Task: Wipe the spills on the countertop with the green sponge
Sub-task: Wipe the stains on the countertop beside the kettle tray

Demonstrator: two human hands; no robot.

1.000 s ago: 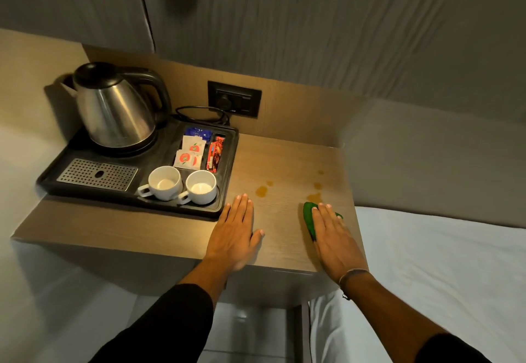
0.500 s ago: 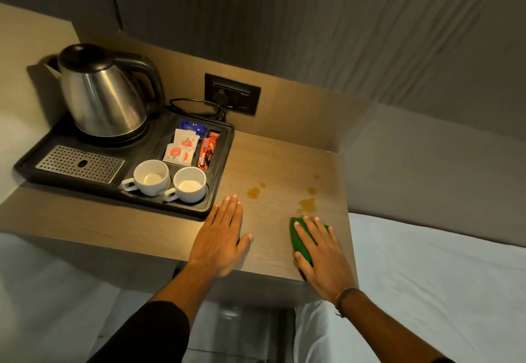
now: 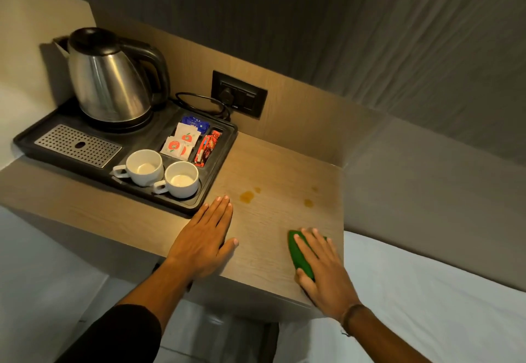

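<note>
Head view: two cups (image 3: 162, 175), four amber spills (image 3: 247, 196), one green sponge (image 3: 299, 257).

Under my right hand (image 3: 324, 274) the sponge (image 3: 299, 257) is bright green, on a pale wood-grain tabletop (image 3: 273, 249) spotted with amber spills (image 3: 247, 196). The tray (image 3: 219, 189) is black, its cups (image 3: 145, 167) white, the kettle (image 3: 109, 86) brushed steel with a black lid.

Green sponge (image 3: 299, 254) flat near countertop (image 3: 273, 169) front-right corner, amber spills (image 3: 246, 196) well beyond it
</note>
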